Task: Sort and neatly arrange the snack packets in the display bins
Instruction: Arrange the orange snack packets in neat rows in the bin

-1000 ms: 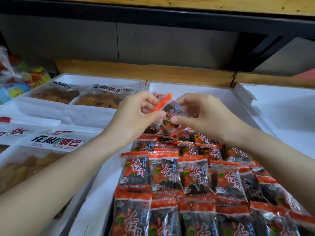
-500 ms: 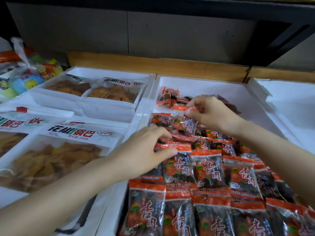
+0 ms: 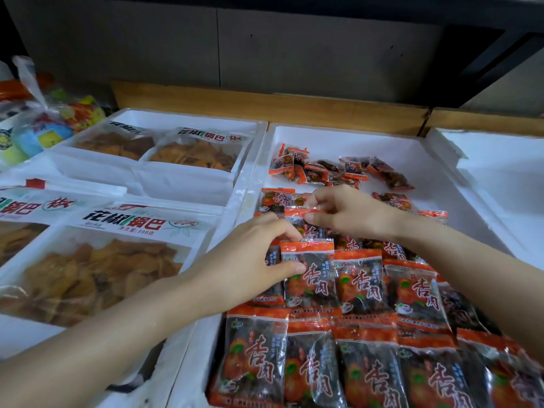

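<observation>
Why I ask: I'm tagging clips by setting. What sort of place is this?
Probably a shop's snack display: white foam bins side by side, identical snack packets laid in overlapping rows, and large labelled bags of crisps in the neighbouring bin.

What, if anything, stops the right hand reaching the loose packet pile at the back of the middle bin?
Likely nothing, so yes. The right hand sits just before the loose pile, bare bin floor between. Its grip pinches a packet's orange edge, though; release that first.
</observation>
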The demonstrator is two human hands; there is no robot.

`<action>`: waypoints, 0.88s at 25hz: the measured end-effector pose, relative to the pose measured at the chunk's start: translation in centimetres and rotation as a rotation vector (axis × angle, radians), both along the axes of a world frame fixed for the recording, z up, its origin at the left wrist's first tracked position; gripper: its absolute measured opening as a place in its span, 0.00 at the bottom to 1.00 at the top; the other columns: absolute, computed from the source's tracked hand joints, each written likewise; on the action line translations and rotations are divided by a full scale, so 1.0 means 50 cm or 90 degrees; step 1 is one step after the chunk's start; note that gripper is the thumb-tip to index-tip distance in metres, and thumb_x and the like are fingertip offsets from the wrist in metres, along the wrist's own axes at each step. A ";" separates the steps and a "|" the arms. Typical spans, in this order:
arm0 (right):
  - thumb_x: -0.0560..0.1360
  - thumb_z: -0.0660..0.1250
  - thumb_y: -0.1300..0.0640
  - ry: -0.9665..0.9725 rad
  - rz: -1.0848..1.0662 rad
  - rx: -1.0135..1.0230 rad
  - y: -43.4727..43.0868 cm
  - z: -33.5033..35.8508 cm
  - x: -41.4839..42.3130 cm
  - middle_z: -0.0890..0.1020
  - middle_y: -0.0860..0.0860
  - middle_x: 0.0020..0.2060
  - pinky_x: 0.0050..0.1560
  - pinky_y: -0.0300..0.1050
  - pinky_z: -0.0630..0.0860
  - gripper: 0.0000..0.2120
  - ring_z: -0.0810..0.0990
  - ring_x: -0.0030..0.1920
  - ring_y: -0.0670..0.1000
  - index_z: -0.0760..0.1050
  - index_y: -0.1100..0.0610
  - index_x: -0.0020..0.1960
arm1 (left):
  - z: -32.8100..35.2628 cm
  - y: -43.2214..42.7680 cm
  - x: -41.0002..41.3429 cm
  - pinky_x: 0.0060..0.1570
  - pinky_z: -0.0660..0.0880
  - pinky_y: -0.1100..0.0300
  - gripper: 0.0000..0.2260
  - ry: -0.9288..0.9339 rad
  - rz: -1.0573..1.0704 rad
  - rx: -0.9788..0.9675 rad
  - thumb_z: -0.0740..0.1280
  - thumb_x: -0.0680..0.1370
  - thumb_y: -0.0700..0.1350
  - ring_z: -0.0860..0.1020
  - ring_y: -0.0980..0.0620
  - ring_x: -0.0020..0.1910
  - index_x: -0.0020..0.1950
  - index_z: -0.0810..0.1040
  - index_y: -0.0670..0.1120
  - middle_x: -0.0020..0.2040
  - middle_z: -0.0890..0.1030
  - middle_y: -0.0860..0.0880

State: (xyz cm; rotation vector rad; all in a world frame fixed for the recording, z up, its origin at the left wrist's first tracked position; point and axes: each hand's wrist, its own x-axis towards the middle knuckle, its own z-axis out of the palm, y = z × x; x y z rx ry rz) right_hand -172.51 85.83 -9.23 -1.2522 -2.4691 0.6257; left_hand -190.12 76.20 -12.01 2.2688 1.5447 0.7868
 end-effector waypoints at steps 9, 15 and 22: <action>0.77 0.64 0.58 0.023 0.036 0.141 0.002 -0.010 0.013 0.80 0.50 0.37 0.36 0.36 0.69 0.04 0.77 0.35 0.47 0.75 0.50 0.45 | -0.003 0.001 0.003 0.54 0.62 0.77 0.11 0.036 -0.041 -0.010 0.64 0.77 0.56 0.67 0.69 0.57 0.60 0.72 0.61 0.56 0.68 0.66; 0.75 0.67 0.56 0.044 0.054 0.196 0.018 -0.005 0.033 0.79 0.46 0.45 0.45 0.33 0.72 0.06 0.76 0.44 0.43 0.80 0.53 0.51 | 0.023 0.027 0.014 0.54 0.63 0.71 0.08 0.085 -0.058 0.039 0.60 0.78 0.58 0.66 0.68 0.56 0.57 0.71 0.62 0.54 0.67 0.65; 0.76 0.66 0.54 -0.017 -0.158 0.233 0.193 0.014 0.140 0.77 0.49 0.59 0.50 0.34 0.66 0.18 0.74 0.54 0.46 0.72 0.56 0.65 | 0.073 0.252 0.052 0.69 0.59 0.61 0.17 0.133 -0.045 0.135 0.62 0.79 0.52 0.65 0.56 0.69 0.68 0.70 0.51 0.67 0.69 0.54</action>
